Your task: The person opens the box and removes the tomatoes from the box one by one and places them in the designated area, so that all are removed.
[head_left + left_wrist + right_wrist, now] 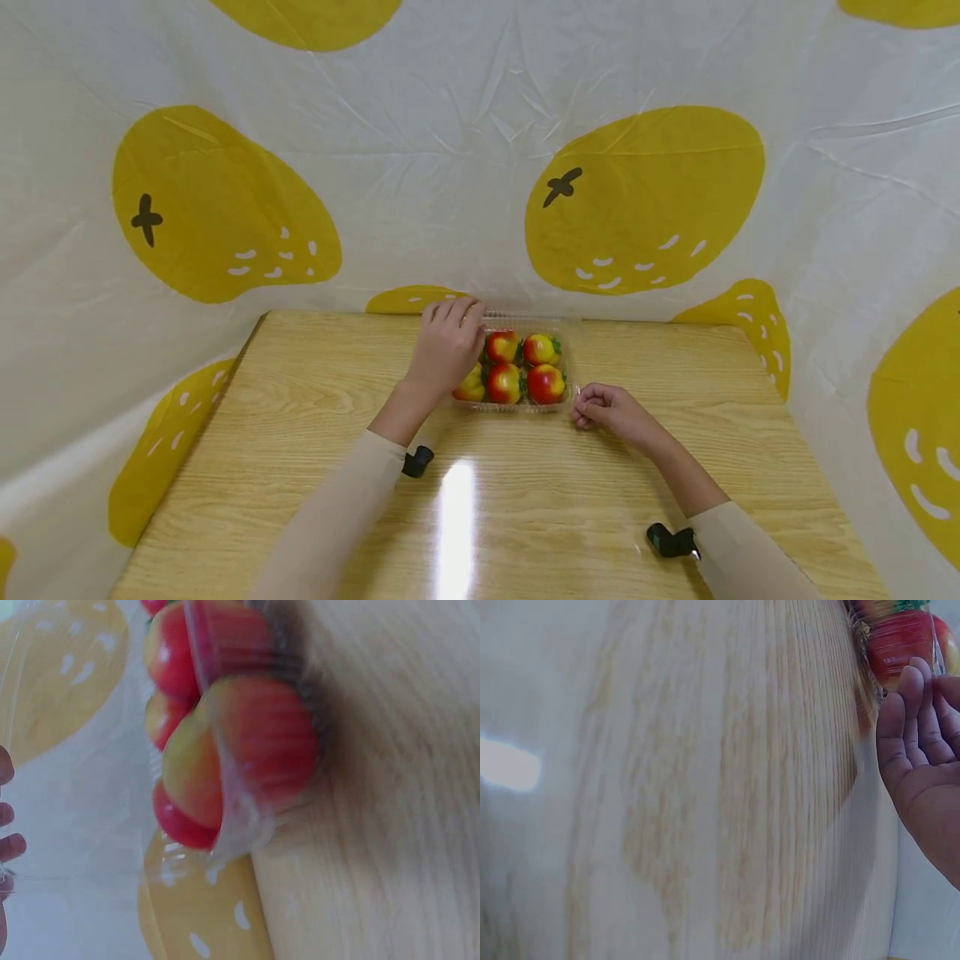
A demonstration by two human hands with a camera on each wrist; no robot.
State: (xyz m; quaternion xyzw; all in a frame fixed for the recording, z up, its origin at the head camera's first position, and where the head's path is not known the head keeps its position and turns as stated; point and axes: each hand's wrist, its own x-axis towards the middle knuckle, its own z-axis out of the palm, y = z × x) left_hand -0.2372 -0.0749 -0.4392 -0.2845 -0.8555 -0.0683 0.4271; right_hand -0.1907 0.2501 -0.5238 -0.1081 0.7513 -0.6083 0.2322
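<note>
A clear plastic clamshell box point(567, 358) sits near the far edge of the table. Several red-and-yellow fruits point(503, 383) with green leaves lie inside it in two rows. At the box's left back, my left hand point(448, 342) grips the raised clear lid point(82, 817). The fingertips point(11, 846) of that hand show at the lid's far edge in the left wrist view, and the hand hides part of the fruits in the head view. My right hand point(611, 412) pinches the box's rim at the right front corner, its fingers bent toward the thumb.
Beneath everything is a wood-grain table point(315, 375) with a bright light reflection near its front. A white sheet point(442, 208) printed with big yellow fruit hangs behind and on both sides. Black wrist devices point(670, 542) are worn at both sleeves.
</note>
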